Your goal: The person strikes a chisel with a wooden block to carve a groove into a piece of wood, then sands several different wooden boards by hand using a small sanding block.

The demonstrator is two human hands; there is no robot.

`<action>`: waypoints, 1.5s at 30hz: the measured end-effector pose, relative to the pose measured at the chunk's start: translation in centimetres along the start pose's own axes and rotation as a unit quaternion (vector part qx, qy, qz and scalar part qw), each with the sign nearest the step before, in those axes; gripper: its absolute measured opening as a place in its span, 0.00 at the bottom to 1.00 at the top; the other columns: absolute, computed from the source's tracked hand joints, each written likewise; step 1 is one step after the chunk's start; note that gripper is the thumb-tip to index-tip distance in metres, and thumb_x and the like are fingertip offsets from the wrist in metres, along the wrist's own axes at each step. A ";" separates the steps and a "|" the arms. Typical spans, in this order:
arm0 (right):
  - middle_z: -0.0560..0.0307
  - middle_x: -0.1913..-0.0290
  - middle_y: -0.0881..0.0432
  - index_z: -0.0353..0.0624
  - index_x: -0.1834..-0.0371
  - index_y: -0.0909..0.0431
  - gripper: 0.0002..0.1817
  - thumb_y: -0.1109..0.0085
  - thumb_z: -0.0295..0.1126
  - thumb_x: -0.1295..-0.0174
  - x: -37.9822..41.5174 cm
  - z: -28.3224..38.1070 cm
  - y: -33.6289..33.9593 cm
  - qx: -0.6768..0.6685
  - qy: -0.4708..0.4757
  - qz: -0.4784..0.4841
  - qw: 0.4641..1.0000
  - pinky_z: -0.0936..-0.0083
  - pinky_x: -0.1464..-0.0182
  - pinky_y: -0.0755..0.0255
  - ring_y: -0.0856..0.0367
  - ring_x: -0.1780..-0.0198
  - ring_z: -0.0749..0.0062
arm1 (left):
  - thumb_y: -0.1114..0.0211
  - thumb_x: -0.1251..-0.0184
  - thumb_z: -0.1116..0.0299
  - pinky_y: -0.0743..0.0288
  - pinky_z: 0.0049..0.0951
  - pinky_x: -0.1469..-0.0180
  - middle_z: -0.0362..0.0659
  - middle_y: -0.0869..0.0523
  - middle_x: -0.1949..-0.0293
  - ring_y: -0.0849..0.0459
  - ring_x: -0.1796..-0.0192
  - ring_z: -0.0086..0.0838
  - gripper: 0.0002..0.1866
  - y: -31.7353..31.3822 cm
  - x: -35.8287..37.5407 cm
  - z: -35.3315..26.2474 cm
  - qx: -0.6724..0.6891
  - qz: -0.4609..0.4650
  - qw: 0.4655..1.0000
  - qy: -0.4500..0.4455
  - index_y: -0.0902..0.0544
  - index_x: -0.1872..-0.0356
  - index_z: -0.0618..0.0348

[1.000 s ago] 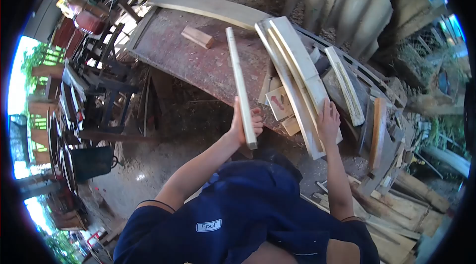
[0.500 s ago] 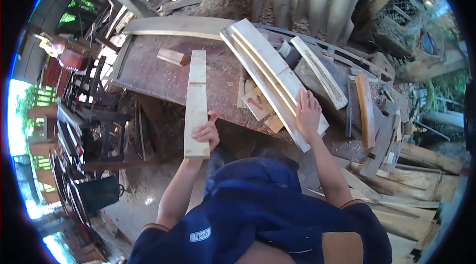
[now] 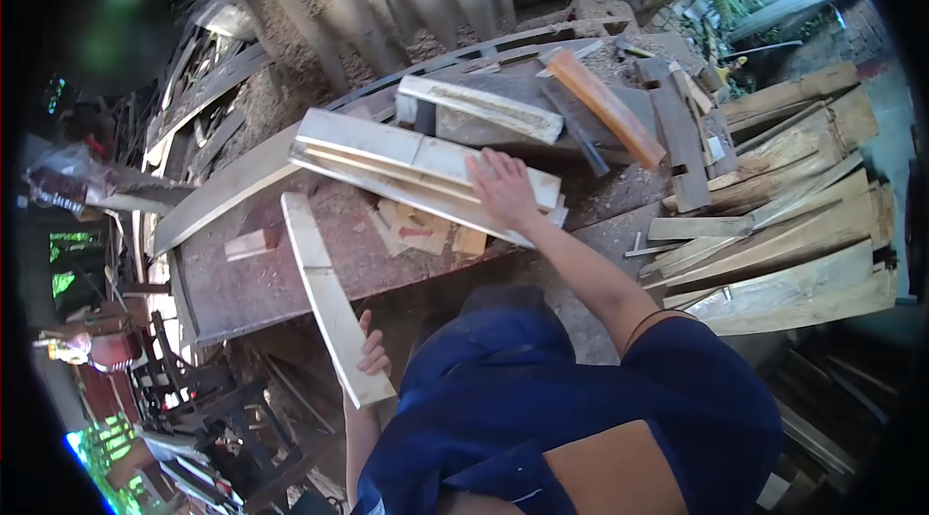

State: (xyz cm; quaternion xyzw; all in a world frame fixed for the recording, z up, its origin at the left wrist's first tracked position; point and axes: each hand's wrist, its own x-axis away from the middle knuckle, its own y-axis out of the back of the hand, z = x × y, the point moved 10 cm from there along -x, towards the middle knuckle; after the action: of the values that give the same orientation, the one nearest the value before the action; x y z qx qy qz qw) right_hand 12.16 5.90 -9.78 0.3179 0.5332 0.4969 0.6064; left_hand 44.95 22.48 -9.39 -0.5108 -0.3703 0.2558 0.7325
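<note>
My left hand [image 3: 374, 348] is closed around the near end of a pale wooden board [image 3: 334, 307]. A pencil-like line crosses this board, and its far end reaches over the table. My right hand [image 3: 503, 188] lies with fingers stretched on the right end of a pair of pale boards [image 3: 387, 144] resting on the table. A similar line marks the upper one. Just below this pair are a small wood piece with a red mark [image 3: 414, 230] and a little block [image 3: 470, 241].
The reddish worktable [image 3: 242, 292] carries a small wooden block [image 3: 251, 245], a rough pale strip [image 3: 481, 108] and an orange-brown wood piece [image 3: 608, 108]. A long curved plank [image 3: 227, 189] runs along its far left edge. Split timber [image 3: 784, 273] is piled to the right.
The view has swung to the right, so the table appears turned. My left hand still holds its board, which now slants. My right hand remains at the paired boards' end.
</note>
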 end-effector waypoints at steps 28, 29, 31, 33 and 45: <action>0.54 0.55 0.11 0.51 0.60 0.11 0.11 0.32 0.35 0.48 -21.7 6.5 -20.8 0.378 0.357 0.438 0.734 0.64 0.54 0.20 0.12 0.52 0.62 | 0.57 0.26 0.33 0.36 0.24 0.79 0.52 0.30 0.59 0.36 0.77 0.27 0.39 -4.6 3.4 -3.0 -0.013 -0.142 0.969 -0.202 0.35 0.30 0.55; 0.53 0.54 0.11 0.51 0.58 0.12 0.14 0.31 0.34 0.50 -21.1 5.4 -21.9 0.393 0.373 0.473 0.694 0.65 0.54 0.20 0.12 0.52 0.62 | 0.55 0.27 0.32 0.35 0.23 0.80 0.51 0.32 0.60 0.35 0.77 0.28 0.39 -5.1 3.3 -2.6 0.016 -0.106 0.976 -0.191 0.34 0.32 0.57; 0.49 0.55 0.11 0.48 0.57 0.12 0.15 0.32 0.30 0.51 -20.9 4.7 -24.1 0.342 0.398 0.459 0.717 0.62 0.53 0.20 0.12 0.53 0.58 | 0.53 0.28 0.32 0.35 0.23 0.81 0.51 0.34 0.61 0.34 0.77 0.28 0.39 -5.6 3.7 -2.2 0.053 -0.070 0.976 -0.199 0.33 0.34 0.59; 0.45 0.56 0.12 0.43 0.58 0.14 0.14 0.34 0.30 0.49 -21.7 7.0 -21.5 0.249 0.410 0.432 0.764 0.57 0.51 0.20 0.13 0.53 0.51 | 0.51 0.29 0.32 0.34 0.21 0.82 0.51 0.35 0.62 0.34 0.78 0.28 0.39 -6.0 4.4 -1.4 0.096 -0.041 0.978 -0.182 0.33 0.36 0.61; 0.47 0.41 0.22 0.39 0.42 0.23 0.18 0.44 0.29 0.35 -4.2 37.8 2.6 -0.393 0.432 0.222 0.781 0.57 0.33 0.33 0.26 0.36 0.51 | 0.47 0.28 0.37 0.32 0.19 0.83 0.48 0.35 0.65 0.31 0.77 0.27 0.35 -5.1 9.7 -1.4 0.202 0.010 0.975 -0.091 0.33 0.35 0.57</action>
State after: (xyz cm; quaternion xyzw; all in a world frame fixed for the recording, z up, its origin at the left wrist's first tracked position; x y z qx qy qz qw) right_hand 48.10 8.19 2.59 -0.0866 0.4122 0.8693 0.2585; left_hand 51.85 27.24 -2.14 -0.3306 -0.3704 0.3783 0.7813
